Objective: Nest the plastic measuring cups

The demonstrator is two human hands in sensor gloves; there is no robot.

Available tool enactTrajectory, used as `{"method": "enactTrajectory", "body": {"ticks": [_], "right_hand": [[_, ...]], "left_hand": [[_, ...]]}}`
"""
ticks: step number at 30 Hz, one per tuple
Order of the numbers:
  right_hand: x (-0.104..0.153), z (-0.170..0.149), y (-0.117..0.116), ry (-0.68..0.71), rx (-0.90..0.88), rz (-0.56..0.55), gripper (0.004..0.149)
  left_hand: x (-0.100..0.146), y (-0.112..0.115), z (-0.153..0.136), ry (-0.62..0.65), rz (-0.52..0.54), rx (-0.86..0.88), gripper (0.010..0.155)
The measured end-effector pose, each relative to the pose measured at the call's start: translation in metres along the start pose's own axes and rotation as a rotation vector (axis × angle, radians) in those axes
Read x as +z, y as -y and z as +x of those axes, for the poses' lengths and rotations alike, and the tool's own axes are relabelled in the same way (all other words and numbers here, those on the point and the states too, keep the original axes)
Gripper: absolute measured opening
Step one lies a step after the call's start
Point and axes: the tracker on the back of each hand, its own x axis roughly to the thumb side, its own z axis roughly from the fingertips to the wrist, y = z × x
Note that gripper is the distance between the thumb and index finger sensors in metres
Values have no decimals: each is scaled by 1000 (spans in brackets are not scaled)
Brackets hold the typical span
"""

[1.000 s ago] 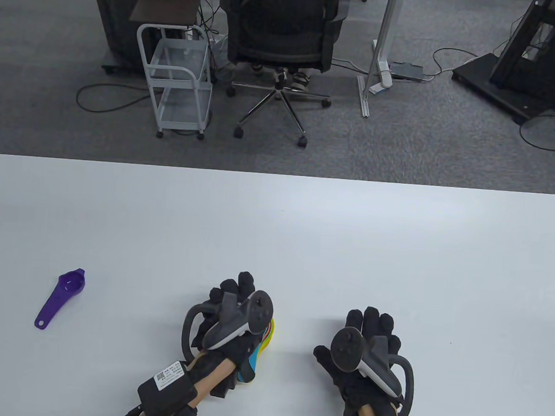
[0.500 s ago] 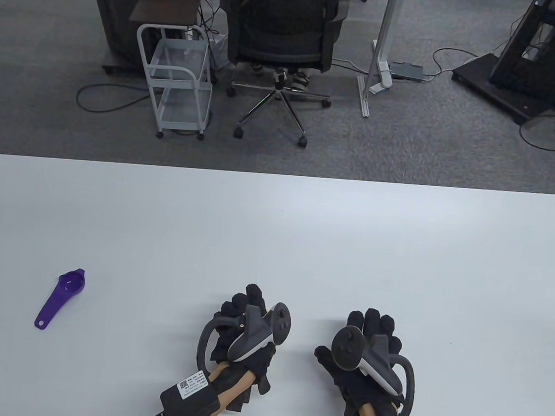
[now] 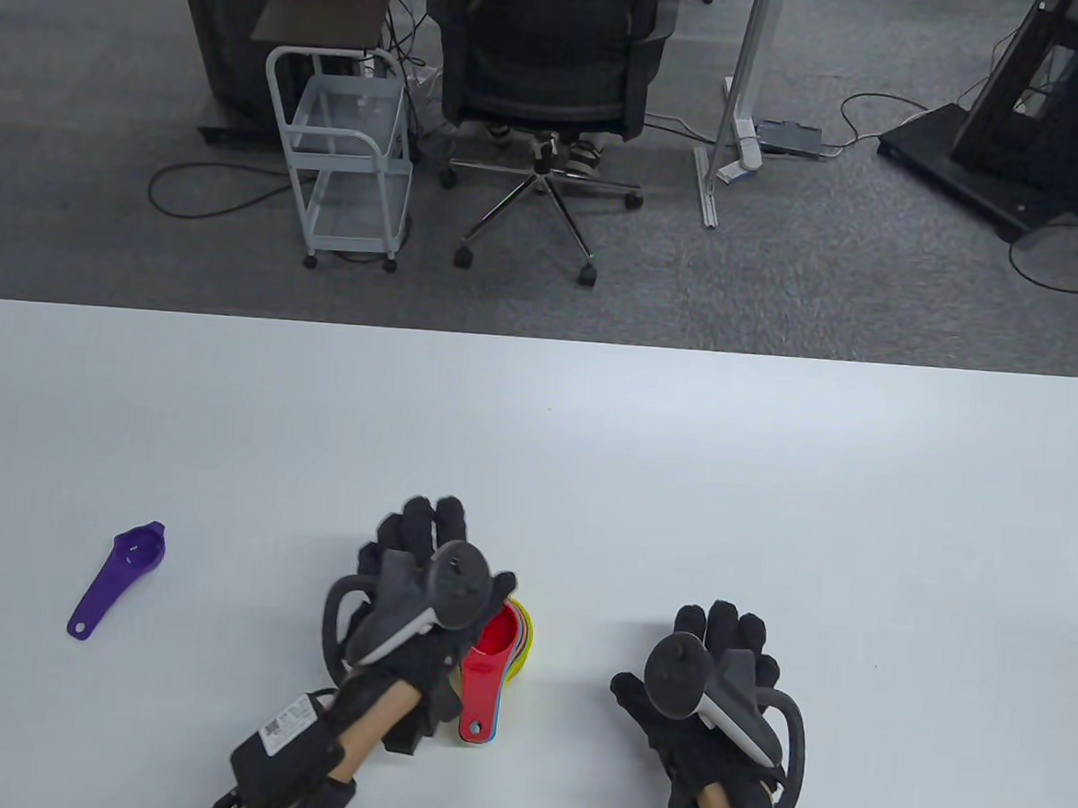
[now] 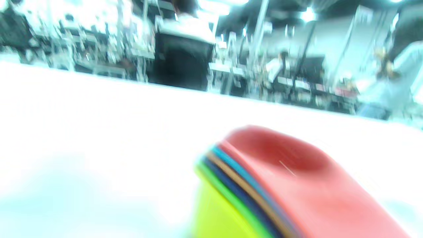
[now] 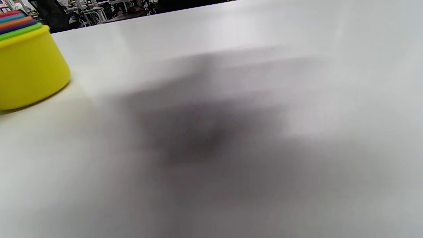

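Nested stack of measuring cups (image 3: 495, 668) located on the white table (image 3: 591, 445), near edge, slightly left of centre. Red cup (image 3: 487, 670) uppermost, its handle pointing toward the near edge; yellow rim (image 3: 528, 634) visible at the far-right side of the stack. In the left wrist view, red cup (image 4: 297, 185) seen on top, with blue, orange, dark and green rims layered beneath and the yellow cup (image 4: 218, 215) outermost at the bottom; view strongly blurred and overexposed. In the right wrist view, yellow cup (image 5: 29, 69) standing upright on the table (image 5: 231, 39) at the left edge, coloured rims stacked above its lip. Left hand (image 3: 424, 599) positioned just left of the stack, partly overlapping its left side from above, fingers (image 3: 420, 520) extended toward the far side and spread apart; contact with the stack not determinable, no grip visible. Right hand (image 3: 704, 683) resting palm down well to the right of the stack, fingers (image 3: 727, 625) loosely spread, nothing held. Purple separator tool (image 3: 118, 577) lying flat near the left edge, well apart from the stack and both hands, round head toward the far side, handle toward the near-left. Beyond the far table edge: office chair (image 3: 549, 63), white wire cart (image 3: 344, 151).
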Motion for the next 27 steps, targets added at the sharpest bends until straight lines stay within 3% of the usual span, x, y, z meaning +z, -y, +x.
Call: {"method": "enactTrajectory", "body": {"ticks": [3, 6, 8, 10, 12, 14, 18, 23, 27], "right_hand": [[-1, 0, 0, -6, 5, -1, 99], [-1, 1, 0, -12, 14, 5, 99], [-2, 0, 0, -15, 11, 10, 99], [-3, -1, -2, -25, 8, 21, 99], [-5, -3, -4, -36, 8, 33, 99], [-5, -5, -5, -54, 1, 45, 99], [-5, -9, -7, -69, -8, 55, 99], [-7, -9, -9, -83, -2, 70, 99], [-7, -9, -9, -77, -3, 64, 99]], "left_hand": [[-12, -7, -92, -170, 68, -161, 85], [-20, 12, -181, -289, -13, -243, 80], [-15, 29, -235, -366, -97, -198, 78], [-8, 45, -267, -391, -95, -101, 75], [-9, 48, -278, -421, -207, -72, 73], [-12, 48, -281, -395, -219, -113, 74], [-22, 65, -283, -381, -394, -137, 72], [-26, 66, -275, -369, -379, -160, 68], [-26, 52, -248, -287, -246, -139, 76]]}}
